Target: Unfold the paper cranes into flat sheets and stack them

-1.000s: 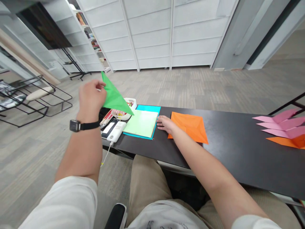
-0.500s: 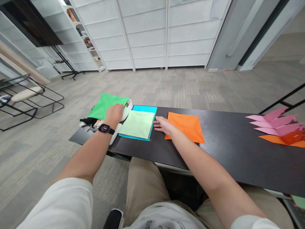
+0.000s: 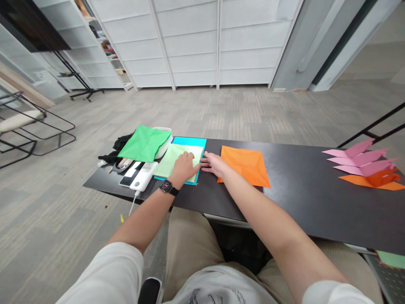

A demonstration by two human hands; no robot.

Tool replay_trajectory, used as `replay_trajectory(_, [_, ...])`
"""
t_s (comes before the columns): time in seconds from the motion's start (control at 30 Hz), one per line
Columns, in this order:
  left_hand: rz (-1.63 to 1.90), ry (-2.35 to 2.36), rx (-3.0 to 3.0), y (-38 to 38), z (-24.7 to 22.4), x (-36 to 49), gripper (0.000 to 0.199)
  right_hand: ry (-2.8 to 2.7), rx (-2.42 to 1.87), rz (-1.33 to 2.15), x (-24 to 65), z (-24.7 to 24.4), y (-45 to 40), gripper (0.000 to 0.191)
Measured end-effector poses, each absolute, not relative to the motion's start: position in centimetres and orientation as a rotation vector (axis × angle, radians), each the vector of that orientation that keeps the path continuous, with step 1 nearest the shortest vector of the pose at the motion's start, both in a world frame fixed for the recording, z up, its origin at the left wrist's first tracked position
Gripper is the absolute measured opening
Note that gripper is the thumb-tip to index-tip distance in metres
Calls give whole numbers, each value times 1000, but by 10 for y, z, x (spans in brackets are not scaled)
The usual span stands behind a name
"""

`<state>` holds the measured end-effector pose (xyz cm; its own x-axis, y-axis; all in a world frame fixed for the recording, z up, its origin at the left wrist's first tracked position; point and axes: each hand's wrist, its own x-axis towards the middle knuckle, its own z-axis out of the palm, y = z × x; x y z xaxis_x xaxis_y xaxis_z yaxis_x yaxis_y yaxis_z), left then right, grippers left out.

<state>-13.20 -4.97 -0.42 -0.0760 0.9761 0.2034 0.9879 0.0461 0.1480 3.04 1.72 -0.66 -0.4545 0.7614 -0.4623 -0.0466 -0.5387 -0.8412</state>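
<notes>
My left hand [image 3: 183, 169], with a watch on its wrist, rests over the pale green paper [image 3: 167, 160], fingers apart and holding nothing. That paper lies on a larger blue sheet [image 3: 190, 140]. Just to the right, my right hand [image 3: 213, 164] is open, its fingertips close to the stack's right edge; whether they touch it I cannot tell. An orange paper [image 3: 245, 164] with crease lines lies under and beyond my right wrist. On the left, a bright green sheet [image 3: 144, 143] lies tilted over a white case [image 3: 165, 148].
A white power bank [image 3: 144, 176] with a cable sits beside a phone [image 3: 129, 174] near the table's front edge. Black cloth [image 3: 122, 143] lies at the far left. Folded pink paper shapes [image 3: 360, 158] and an orange one [image 3: 373, 182] stand at the right end of the dark table [image 3: 300, 190].
My left hand has let go of the bright green sheet, now on the case, and moved right onto the pale green paper. My right hand stays nearly in place.
</notes>
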Motion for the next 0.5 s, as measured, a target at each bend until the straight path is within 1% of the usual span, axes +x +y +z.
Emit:
replay_trajectory(0.2, [-474,-2266,-2135,-46,-19,-137,44,-1063,-1195,2043,31,-2,18,20])
replay_trajectory(0.3, [-571,-2242,-2137,-45,-16,-147,34,-1066,-1169,2041,29,0,19,17])
replay_trajectory(0.4, [-599,-2315,-2130,-45,-10,-154,23,-1012,-1167,2028,28,1,19,12])
replay_trajectory(0.5, [-584,-2456,-2101,-47,0,-159,22,-953,-1188,2027,27,1,20,11])
